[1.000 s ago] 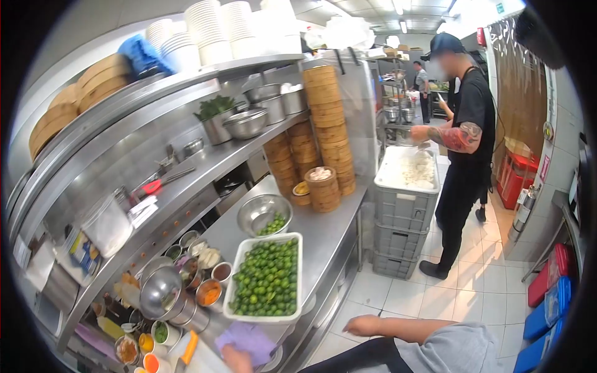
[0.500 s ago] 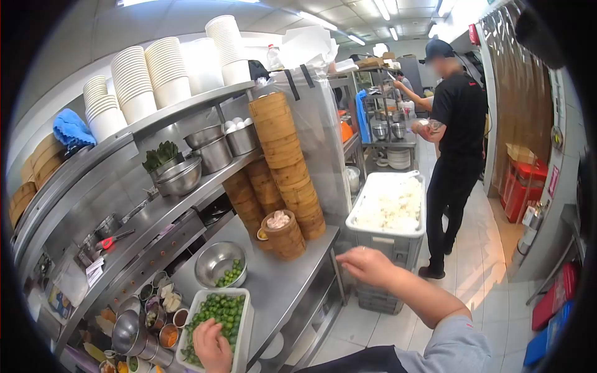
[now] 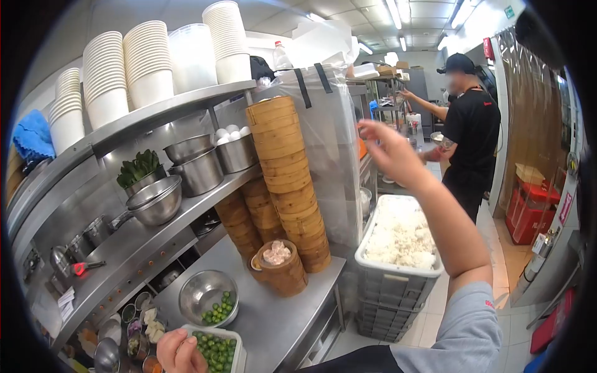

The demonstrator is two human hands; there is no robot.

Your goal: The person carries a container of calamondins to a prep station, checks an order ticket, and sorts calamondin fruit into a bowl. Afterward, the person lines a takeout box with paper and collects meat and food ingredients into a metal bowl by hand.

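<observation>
My left hand [image 3: 180, 352] is at the bottom edge of the view, beside the white tub [image 3: 240, 353] of small green limes [image 3: 216, 352]. Its fingers are curled together, and whatever they may hold is hidden. Just behind the tub, a steel bowl [image 3: 193, 297] has several more limes at its right side. My right hand [image 3: 393, 149] is raised in the air, fingers loosely bent and apart, with nothing visible in it. Below that hand stands a white-rimmed tub of cooked rice [image 3: 401, 239] on stacked grey crates [image 3: 395, 292].
Tall bamboo steamers [image 3: 289, 180] stand at the counter's [image 3: 267, 317] back, near a small steamer [image 3: 280, 276] of pink pieces. Paper bowls [image 3: 146, 62] and steel pots [image 3: 199, 171] line the shelves. A person in black [image 3: 476, 118] stands in the aisle beyond the rice.
My right hand has risen from beside the rice tub to well above it. My left hand has moved from over the limes to the tub's left side. The view has shifted.
</observation>
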